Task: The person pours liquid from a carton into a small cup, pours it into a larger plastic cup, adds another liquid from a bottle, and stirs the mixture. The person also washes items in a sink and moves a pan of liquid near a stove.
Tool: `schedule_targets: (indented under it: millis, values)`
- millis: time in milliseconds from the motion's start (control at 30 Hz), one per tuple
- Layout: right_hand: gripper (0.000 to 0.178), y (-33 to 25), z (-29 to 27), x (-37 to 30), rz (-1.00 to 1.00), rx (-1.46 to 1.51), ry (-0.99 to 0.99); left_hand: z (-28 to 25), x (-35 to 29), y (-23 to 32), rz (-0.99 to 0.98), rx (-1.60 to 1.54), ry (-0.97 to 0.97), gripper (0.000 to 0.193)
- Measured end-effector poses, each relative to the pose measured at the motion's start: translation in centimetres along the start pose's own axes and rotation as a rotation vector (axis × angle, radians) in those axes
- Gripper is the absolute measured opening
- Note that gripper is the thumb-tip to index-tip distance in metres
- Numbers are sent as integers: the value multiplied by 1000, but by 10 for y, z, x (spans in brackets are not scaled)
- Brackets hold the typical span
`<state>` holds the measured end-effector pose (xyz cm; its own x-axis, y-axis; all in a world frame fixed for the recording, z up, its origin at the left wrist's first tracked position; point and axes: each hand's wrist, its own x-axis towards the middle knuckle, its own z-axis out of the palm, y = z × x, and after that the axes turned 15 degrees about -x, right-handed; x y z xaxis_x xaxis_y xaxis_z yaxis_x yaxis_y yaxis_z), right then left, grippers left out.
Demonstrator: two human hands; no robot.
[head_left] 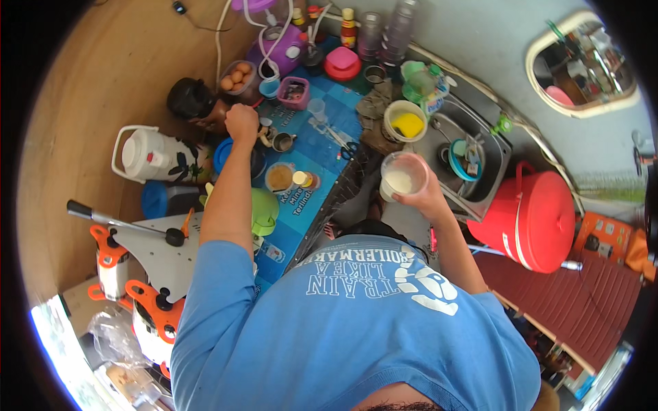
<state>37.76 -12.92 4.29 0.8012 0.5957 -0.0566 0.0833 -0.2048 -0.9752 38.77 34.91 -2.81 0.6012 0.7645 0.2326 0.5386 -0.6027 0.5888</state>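
My right hand [423,195] holds a clear plastic cup [398,181] with white contents, off the blue-covered counter's edge. My left hand [242,124] is stretched out over the far left of the counter, its fingers closed. What they hold, if anything, is hidden. Right beside it lies or leans a brown jar with a black lid [190,100]; I cannot tell whether the hand touches it. A small metal cup [282,142] stands to the right of that wrist. Nearer to me are a tub with tan contents [279,177] and a small bottle with a pale yellow cap [306,180].
Eggs in a bowl [237,77], a pink basket [295,93] and scissors [349,150] are on the blue counter cover [322,195]. To the right are a steel sink [490,147], a container with a yellow sponge-like item [406,124] and a red bucket [541,222]. A white jug [147,154] stands left.
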Motion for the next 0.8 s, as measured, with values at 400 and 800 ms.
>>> schedule_targets:
  millis: [400, 800]
  values:
    - [84, 18, -90, -178, 153, 81, 347, 16, 2, 12, 56, 165, -113, 28]
    - [85, 55, -209, -288, 152, 20, 412, -10, -33, 39, -86, 320, -128, 48]
